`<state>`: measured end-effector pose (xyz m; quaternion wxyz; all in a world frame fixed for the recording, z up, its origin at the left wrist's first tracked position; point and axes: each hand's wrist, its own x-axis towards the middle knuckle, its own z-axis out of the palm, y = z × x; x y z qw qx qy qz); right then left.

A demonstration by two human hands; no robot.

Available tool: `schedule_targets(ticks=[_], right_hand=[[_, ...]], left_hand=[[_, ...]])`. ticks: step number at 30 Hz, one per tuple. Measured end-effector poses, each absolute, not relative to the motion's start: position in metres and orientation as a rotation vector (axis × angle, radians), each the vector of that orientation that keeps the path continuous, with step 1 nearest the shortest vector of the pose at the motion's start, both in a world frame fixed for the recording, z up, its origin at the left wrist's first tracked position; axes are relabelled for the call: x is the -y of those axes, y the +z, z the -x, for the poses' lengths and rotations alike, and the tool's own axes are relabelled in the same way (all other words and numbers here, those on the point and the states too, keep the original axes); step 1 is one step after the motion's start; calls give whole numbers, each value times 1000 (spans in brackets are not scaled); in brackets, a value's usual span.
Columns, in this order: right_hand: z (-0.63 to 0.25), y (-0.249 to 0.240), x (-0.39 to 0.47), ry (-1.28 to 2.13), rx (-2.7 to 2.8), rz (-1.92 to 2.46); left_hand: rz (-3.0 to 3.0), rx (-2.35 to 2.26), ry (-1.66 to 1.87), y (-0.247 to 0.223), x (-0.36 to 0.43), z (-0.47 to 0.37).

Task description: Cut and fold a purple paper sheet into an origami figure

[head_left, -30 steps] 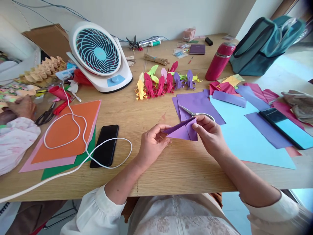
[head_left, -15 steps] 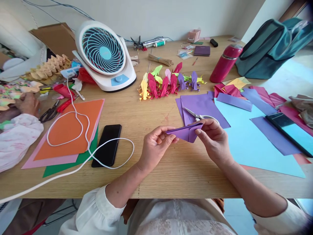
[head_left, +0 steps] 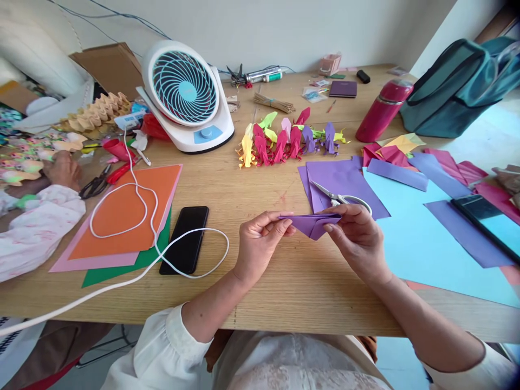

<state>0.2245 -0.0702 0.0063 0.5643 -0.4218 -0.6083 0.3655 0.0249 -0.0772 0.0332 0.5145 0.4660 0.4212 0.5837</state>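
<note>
An orange paper sheet (head_left: 122,211) lies at 9 o'clock from the folded purple paper (head_left: 311,226); a black smartphone (head_left: 184,252) lies nearer on that line. The left hand (head_left: 260,246) is closed in a thumb-and-finger pinch on the paper's 9 o'clock end, holding it over the wooden tabletop (head_left: 284,292). Scissors (head_left: 333,198) lie between 1 and 2 o'clock. The right hand (head_left: 363,244) pinches the 3 o'clock end, equally closed. Farther right, a light-blue sheet (head_left: 422,244) lies at 3 o'clock.
</note>
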Motion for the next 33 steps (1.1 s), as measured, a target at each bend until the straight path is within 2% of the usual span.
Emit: schedule_targets(ticks=[33], right_hand=[[-223,8,70,901,1402,962]], left_hand=[[-1186,-977,1380,33,78,-22]])
